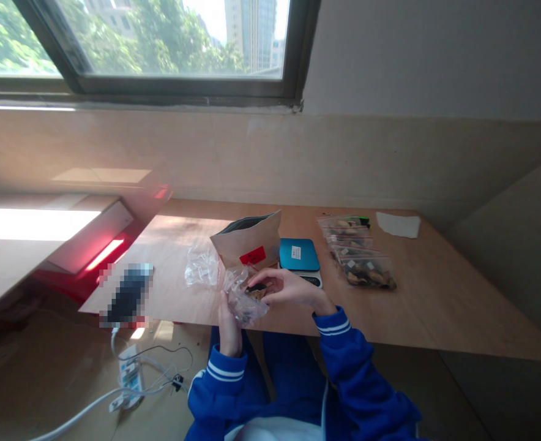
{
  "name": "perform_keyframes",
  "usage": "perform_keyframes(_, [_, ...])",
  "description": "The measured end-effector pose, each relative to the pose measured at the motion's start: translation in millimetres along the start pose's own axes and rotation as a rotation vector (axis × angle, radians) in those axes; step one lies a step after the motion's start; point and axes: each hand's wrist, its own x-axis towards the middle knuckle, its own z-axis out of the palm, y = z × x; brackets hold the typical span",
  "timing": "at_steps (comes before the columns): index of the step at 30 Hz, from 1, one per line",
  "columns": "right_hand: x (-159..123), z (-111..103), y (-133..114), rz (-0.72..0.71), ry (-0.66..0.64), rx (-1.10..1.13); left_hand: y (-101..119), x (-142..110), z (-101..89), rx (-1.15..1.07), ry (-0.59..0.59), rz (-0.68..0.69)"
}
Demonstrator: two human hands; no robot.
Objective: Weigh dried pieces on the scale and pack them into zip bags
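My left hand (229, 323) is closed around the lower left side of a clear plastic bag (247, 311) near the table's front edge. At the bag's mouth, the fingers of my right hand (292, 286) pinch a dried dark-and-tan piece (256, 290), which looks like dried mushroom or fungus. Just behind both hands a kraft paper pouch (232, 248) with a red label stands upright, its top open. A blue-topped digital scale (299, 262) sits right of the pouch, its display partly behind my right wrist.
Several filled zip bags (369, 274) of similar dark and tan pieces overlap at the right. Clear empty-looking bags (200, 267) lie left of the pouch. A white paper (398, 225) rests at the back right. A blurred phone-like object (129, 294) and a power strip (130, 375) are at the left.
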Motion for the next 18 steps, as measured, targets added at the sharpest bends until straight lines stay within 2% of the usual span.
perform_keyframes(3, [0, -2, -3, -0.043, 0.112, 0.027, 5, -5, 3.7, 0.024, 0.007, -0.057])
perform_keyframes(7, [5, -9, -16, -0.129, 0.269, 0.072, 11, -11, 8.2, 0.056, -0.039, -0.059])
perform_keyframes(13, [34, -33, -60, -0.399, 0.496, 0.007, 12, -13, 8.5, 0.078, -0.061, -0.097])
perform_keyframes(16, [55, -39, -79, -0.482, 0.52, -0.09, 12, -13, 8.1, 0.078, -0.068, -0.08])
perform_keyframes(18, [68, -39, -83, -0.532, 0.512, -0.172, 13, -12, 8.5, 0.076, -0.054, -0.07])
